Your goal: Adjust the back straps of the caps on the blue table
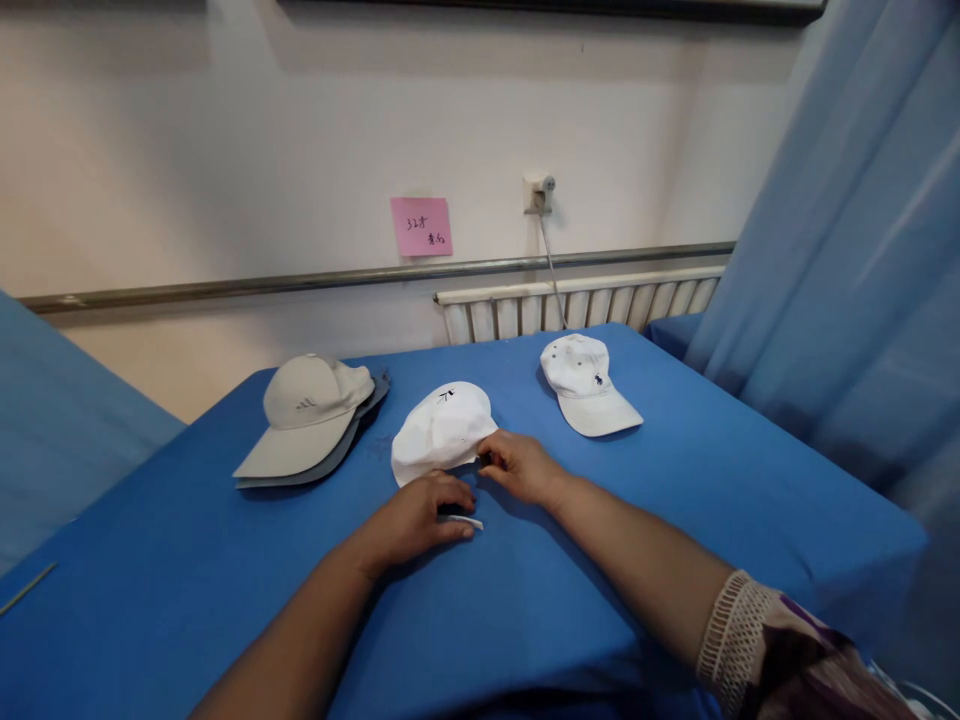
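A white baseball cap (442,430) with a small black logo lies in the middle of the blue-covered table, its back edge towards me. At that edge's right end, the bent fingers of my right hand (521,468) pinch the rim or the strap end there. My left hand (420,520) curls in front of the cap's left side. A narrow white strap (465,521) sticks out between its thumb and fingers; where it joins the cap is hidden behind the hand.
Stacked caps, a beige one (307,410) on top of darker ones, lie at left. Another white cap (585,385) with a dark emblem sits at right. Blue curtains (840,250) flank the blue-covered table (637,530). Behind it are a radiator (525,312) and a metal rail (300,285).
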Available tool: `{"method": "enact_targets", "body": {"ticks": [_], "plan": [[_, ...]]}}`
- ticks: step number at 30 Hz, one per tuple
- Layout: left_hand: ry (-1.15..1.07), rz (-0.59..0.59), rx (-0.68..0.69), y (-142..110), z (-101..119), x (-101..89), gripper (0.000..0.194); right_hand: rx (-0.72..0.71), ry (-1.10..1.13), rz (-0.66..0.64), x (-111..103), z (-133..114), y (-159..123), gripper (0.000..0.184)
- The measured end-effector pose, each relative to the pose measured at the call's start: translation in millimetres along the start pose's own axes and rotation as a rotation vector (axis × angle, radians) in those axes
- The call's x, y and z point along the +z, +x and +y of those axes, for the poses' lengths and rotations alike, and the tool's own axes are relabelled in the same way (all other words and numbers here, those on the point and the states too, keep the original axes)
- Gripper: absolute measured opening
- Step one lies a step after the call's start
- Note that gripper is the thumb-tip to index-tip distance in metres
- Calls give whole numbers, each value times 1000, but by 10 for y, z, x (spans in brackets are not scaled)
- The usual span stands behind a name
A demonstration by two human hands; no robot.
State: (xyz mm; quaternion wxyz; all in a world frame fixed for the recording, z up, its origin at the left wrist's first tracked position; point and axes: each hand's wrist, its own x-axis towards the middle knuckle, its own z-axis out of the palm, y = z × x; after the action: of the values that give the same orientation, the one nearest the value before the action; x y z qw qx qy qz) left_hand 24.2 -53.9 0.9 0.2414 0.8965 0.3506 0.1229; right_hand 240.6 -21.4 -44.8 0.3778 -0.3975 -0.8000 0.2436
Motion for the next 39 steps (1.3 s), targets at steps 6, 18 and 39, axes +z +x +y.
{"method": "enact_targets", "body": {"ticks": [6, 18, 39], "plan": [[109, 107, -41, 56, 42, 92, 24, -29, -6, 11, -5, -45, -26, 20], [-180, 470, -283, 70, 42, 44, 33, 74, 367, 147, 111, 78, 15, 20], [-168, 479, -298, 137, 59, 177, 26, -54, 216, 87, 118, 31, -41, 26]]}}
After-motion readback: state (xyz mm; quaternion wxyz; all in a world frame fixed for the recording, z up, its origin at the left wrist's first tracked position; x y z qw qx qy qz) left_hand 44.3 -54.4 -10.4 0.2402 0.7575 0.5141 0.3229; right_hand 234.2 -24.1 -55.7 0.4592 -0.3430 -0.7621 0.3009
